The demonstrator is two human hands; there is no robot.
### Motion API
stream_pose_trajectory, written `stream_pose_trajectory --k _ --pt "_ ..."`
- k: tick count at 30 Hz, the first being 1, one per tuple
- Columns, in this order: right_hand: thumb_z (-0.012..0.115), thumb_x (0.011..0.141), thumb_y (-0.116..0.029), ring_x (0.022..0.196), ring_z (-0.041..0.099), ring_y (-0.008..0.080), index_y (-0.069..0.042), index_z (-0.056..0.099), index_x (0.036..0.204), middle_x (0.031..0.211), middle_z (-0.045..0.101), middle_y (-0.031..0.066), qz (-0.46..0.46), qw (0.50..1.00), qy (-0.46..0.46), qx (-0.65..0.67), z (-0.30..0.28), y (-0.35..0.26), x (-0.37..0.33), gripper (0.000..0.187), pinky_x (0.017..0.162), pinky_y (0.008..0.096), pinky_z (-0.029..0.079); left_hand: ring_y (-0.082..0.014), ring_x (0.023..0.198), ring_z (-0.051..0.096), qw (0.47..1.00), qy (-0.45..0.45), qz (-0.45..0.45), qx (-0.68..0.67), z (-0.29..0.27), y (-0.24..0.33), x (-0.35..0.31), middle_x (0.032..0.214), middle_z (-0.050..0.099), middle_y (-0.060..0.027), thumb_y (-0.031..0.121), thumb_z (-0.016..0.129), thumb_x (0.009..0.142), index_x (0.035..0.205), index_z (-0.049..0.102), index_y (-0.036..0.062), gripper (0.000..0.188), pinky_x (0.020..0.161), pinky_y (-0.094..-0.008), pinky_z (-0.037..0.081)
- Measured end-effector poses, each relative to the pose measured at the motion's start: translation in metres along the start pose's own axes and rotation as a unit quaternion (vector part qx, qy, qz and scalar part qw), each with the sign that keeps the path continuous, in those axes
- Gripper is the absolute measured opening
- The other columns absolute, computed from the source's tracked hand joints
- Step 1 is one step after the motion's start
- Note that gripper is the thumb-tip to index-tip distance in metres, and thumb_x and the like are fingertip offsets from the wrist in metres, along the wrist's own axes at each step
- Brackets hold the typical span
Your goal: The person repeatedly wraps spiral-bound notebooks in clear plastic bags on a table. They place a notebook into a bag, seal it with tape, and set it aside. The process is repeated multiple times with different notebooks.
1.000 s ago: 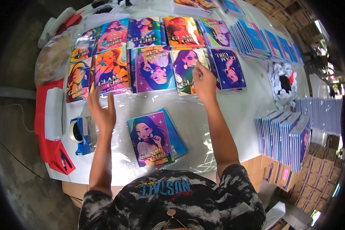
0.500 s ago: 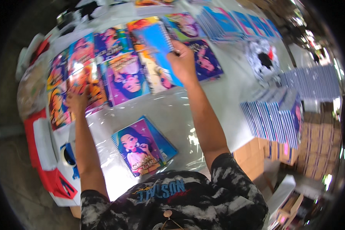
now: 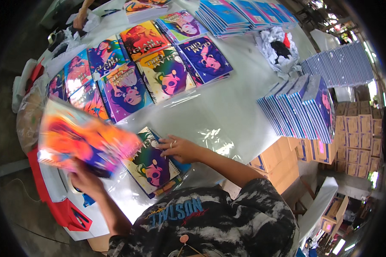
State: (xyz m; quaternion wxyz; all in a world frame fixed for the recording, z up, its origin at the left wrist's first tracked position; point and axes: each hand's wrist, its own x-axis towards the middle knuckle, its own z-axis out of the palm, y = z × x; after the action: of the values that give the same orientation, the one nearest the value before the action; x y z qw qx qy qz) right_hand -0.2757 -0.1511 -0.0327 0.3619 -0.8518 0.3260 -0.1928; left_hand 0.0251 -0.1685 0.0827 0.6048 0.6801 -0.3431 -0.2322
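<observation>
Over the near left of the table (image 3: 227, 107), the left hand (image 3: 85, 177) grips an orange notebook (image 3: 79, 137), blurred, by its near edge, likely to leave its cover free. Beside it, the right hand (image 3: 180, 150), fingers loosely spread, touches the right edge of a cream notebook (image 3: 152, 168), seemingly to steady it over a blue notebook (image 3: 183, 166). Beyond, rows of notebooks (image 3: 167, 75) lie flat, probably for easy reach.

The left hand (image 3: 88, 182) holds 1 blurred orange notebook (image 3: 77, 141); the right hand (image 3: 181, 150) touches a white-and-green notebook (image 3: 152, 165).
</observation>
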Motion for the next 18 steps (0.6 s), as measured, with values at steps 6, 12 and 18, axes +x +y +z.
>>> stream_pose_trajectory --k 6,12,18 --pt "0.054 0.071 0.004 0.110 0.054 0.0294 -0.006 0.064 0.103 0.111 0.062 0.0132 0.031 0.971 0.237 0.024 -0.053 0.024 0.049 0.035 0.096 0.0399 0.039 -0.0334 0.105 0.045 0.924 -0.056 0.062 0.374 -0.033 -0.100 -0.117 0.111 0.048 -0.0207 0.019 0.070 0.079 0.119 0.044 -0.0038 0.053 0.090 -0.0414 0.036" --pt "0.055 0.079 -0.008 0.085 0.062 0.0367 -0.001 0.062 0.107 0.091 0.064 0.0216 0.065 0.928 0.362 -0.066 -0.121 0.105 0.193 0.030 0.077 0.0402 0.047 -0.0362 0.108 0.046 0.870 0.100 0.280 0.394 0.001 -0.049 0.074 0.111 0.053 -0.0181 0.017 0.070 0.074 0.116 0.051 0.0026 0.048 0.094 -0.0439 0.034" --pt "0.062 0.077 -0.027 0.097 0.059 0.0406 0.004 0.047 0.123 0.101 0.060 0.0281 0.301 0.849 0.251 -0.354 -0.124 0.165 0.301 0.057 0.086 0.0441 0.046 -0.0409 0.129 0.028 0.813 -0.020 -0.070 0.578 0.007 -0.109 0.250 0.136 0.034 -0.0240 0.059 0.068 0.066 0.137 0.028 0.0052 0.098 0.105 -0.0534 0.020"
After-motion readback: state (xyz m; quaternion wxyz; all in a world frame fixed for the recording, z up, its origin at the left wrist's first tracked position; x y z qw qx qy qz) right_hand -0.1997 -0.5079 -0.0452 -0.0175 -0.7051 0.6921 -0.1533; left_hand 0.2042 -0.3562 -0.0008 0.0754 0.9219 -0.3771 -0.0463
